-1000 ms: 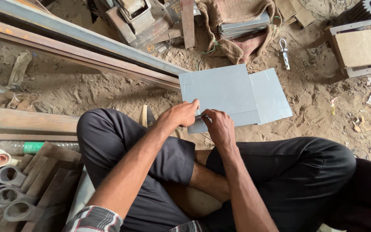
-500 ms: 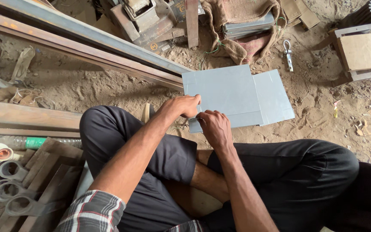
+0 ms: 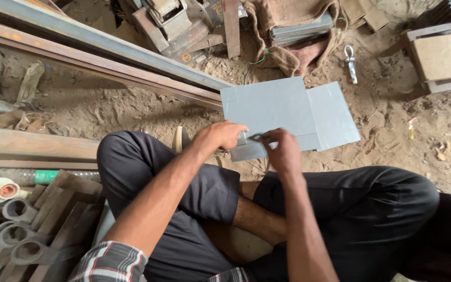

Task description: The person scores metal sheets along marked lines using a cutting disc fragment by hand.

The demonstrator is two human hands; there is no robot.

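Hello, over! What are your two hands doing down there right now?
Left hand pressing on grey sheets. Right hand pinching small dark tool at their near edge. Sheets flat on sandy ground. Nothing blocking.

Seated cross-legged, both bare forearms reach forward from lower frame and converge between the knees. Left hand (image 3: pixel 221 134): back up, fingers curled down, knuckles toward camera. Right hand (image 3: pixel 282 149): wrist bent slightly, thumb and fingers pinched together at the tips. Hands close, just apart. Left sleeve plaid, rolled above elbow.
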